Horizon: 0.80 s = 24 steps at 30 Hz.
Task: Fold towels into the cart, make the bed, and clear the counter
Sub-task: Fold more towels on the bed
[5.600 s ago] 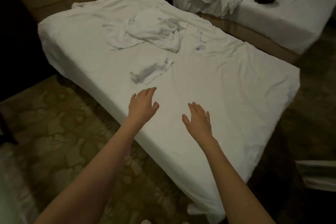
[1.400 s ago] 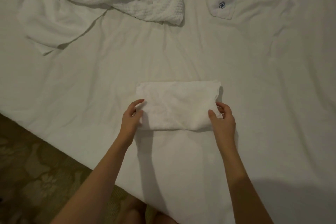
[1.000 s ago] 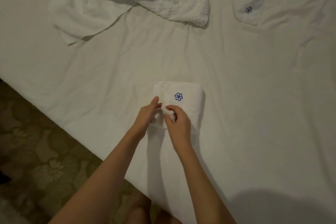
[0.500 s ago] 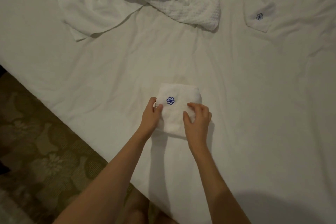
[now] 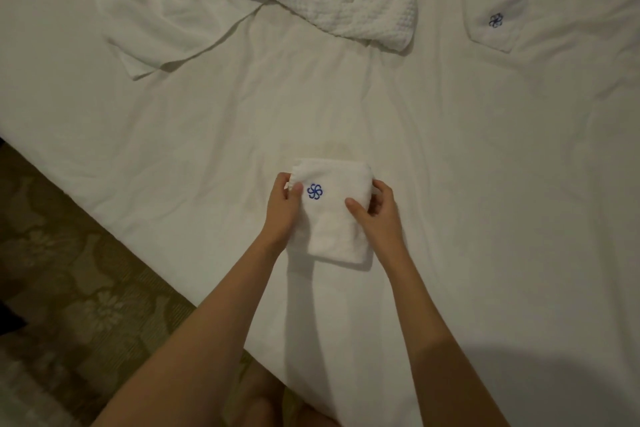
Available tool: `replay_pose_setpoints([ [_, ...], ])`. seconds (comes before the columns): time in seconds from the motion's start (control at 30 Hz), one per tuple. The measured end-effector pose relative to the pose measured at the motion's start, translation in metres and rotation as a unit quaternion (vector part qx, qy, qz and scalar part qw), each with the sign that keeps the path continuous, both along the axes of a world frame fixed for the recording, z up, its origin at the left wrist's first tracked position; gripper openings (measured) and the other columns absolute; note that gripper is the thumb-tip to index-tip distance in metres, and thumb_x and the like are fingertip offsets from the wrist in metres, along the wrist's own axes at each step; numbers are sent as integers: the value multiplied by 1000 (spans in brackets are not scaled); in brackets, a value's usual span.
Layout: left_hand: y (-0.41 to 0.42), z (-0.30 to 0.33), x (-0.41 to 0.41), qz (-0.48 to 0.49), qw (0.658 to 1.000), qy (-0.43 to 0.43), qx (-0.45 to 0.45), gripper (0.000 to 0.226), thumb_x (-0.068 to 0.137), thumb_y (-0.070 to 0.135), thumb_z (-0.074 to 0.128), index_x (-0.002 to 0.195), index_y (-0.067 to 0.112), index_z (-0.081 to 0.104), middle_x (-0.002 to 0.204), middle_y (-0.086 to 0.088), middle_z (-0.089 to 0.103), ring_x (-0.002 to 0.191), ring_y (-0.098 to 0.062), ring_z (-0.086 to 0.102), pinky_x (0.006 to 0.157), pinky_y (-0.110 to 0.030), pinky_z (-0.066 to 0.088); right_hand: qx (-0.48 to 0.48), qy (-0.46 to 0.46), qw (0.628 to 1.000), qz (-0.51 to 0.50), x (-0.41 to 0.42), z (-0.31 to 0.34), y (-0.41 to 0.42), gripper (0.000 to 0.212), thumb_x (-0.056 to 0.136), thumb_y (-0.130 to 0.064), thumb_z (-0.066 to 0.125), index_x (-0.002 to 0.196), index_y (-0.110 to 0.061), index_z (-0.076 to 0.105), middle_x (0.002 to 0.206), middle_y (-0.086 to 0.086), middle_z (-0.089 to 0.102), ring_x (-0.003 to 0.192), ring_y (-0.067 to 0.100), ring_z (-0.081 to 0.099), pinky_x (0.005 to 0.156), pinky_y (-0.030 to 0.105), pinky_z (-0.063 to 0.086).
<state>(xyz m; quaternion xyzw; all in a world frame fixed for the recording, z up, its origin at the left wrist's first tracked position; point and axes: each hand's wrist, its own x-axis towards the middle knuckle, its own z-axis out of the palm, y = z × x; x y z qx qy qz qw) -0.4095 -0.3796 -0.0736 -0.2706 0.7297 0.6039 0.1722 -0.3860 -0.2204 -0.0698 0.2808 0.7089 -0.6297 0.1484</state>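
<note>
The folded towel, a small white square with a blue pinwheel emblem on its upper face, lies on the bed sheet near the bed's edge, directly in front of the person. The left hand grips its left side, thumb on top beside the emblem and fingers curled under the edge; the right hand holds the right side the same way, thumb pressed on the top layer and fingers tucked round the far corner. To do this step well, I would judge both hands should keep the layers pinched together so the stack does not slip open, square the edges, and lift it level for the cart, which is not in view. Farther up the bed lie a crumpled waffle-weave towel, a smoother white cloth spread to its left, and another emblem-marked piece to the right; patterned carpet shows at lower left. Compared with half a second ago, the right hand has shifted from lying over the towel's near right part to clasping its right edge, the left hand's hold looks much the same, and the towel now sits slightly turned.
</note>
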Motion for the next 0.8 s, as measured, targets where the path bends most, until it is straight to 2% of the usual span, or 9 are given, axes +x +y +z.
replay_pose_setpoints([
  [0.07,2,-5,1,-22,999,1,-27,8,100,15,39,95,20,43,91,-4,61,85,-22,58,76,-33,46,9,-22,1000,14,0,0,-3,68,78,-16,76,135,-11,38,117,0,56,104,16,58,80,18,48],
  [0.17,10,-4,1,-91,992,14,-82,4,100,24,32,100,19,33,89,2,54,85,-23,54,79,-37,42,80,-49,995,37,1,-2,-2,63,77,-21,78,127,-7,43,122,4,56,106,20,57,79,24,42],
  [0.27,21,-1,1,-99,988,38,-108,3,101,19,32,99,20,31,95,-3,57,86,-26,56,77,-38,42,105,-53,993,1,1,0,6,56,76,-21,79,118,-6,47,110,4,58,96,21,57,72,24,38],
  [0.37,45,3,7,-80,992,53,-83,3,101,16,35,100,18,32,96,-4,59,82,-18,58,71,-31,44,113,-34,992,-51,10,7,26,52,76,-16,77,118,-8,48,101,0,55,90,18,55,74,25,40],
  [0.47,83,6,16,-103,993,51,-30,10,99,10,40,103,16,33,86,6,54,73,-7,54,65,-23,40,122,-28,985,-115,32,10,66,48,79,-12,74,118,-11,48,103,1,57,95,21,58,83,32,46],
  [0.6,130,10,18,-164,986,38,13,28,95,8,46,118,19,34,82,7,53,71,-13,55,67,-26,43,156,-27,972,-174,52,11,116,47,80,-9,72,121,-10,47,109,4,56,100,23,57,86,31,45],
  [0.7,143,5,17,-228,973,42,-21,40,93,6,47,129,13,32,98,-2,59,81,-19,56,69,-25,39,190,-25,972,-136,53,5,130,56,79,-4,71,127,-5,42,122,12,51,111,27,52,90,28,41],
  [0.8,143,1,13,-263,960,63,-76,48,90,3,51,134,13,34,122,-11,49,100,-21,53,80,-27,39,254,-45,962,-87,51,1,126,63,78,-3,71,133,-3,38,133,17,42,122,30,42,96,29,33],
])
